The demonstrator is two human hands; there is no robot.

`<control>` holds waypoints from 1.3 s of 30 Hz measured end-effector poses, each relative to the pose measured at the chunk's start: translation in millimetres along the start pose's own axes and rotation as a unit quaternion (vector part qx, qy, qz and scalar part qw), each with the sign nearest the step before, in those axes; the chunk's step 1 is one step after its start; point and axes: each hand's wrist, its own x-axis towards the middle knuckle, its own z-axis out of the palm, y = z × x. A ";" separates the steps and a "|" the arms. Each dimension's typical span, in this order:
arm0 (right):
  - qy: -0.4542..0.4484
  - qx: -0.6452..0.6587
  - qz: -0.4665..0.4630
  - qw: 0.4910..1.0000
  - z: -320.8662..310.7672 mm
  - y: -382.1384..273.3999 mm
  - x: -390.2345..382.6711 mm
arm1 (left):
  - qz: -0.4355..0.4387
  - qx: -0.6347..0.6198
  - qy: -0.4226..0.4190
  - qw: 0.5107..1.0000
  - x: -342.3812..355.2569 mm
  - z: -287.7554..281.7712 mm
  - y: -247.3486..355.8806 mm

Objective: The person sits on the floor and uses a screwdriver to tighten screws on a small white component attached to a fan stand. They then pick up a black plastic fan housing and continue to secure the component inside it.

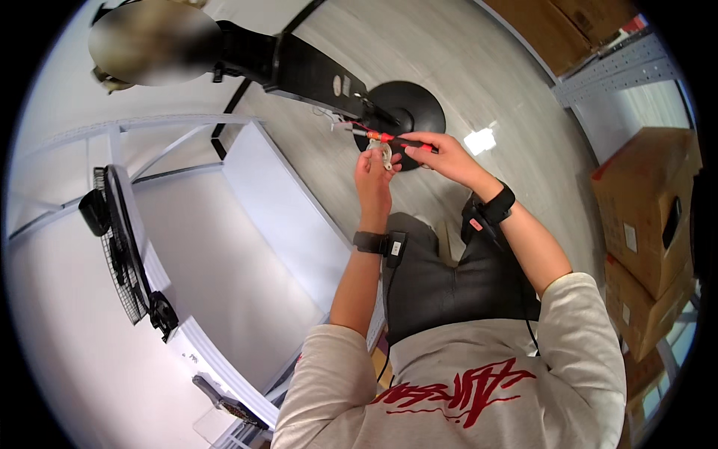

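Observation:
I have a small pale, ring-like part [387,158] in my left hand [372,176], pinched in raised fingers. My right hand [445,157] grips a red-and-black handled tool [386,138] just above that part; its slim metal end points left, and whether it touches the part is unclear. Both hands are over the round black base [415,101] of a black stand [314,75]. Thin white and red wires [333,118] show behind the tool's tip.
A white metal frame with panels [269,194] stands left, carrying black items and wire grids [120,254]. Cardboard boxes [639,209] are stacked at right, near a perforated metal beam [598,75]. The stand's upper end is blurred.

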 end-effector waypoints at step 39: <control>0.051 0.042 -0.069 0.995 42.2 -26.0 -50.6 | 0.132 -0.213 -0.010 0.968 -19.8 -38.9 -30.1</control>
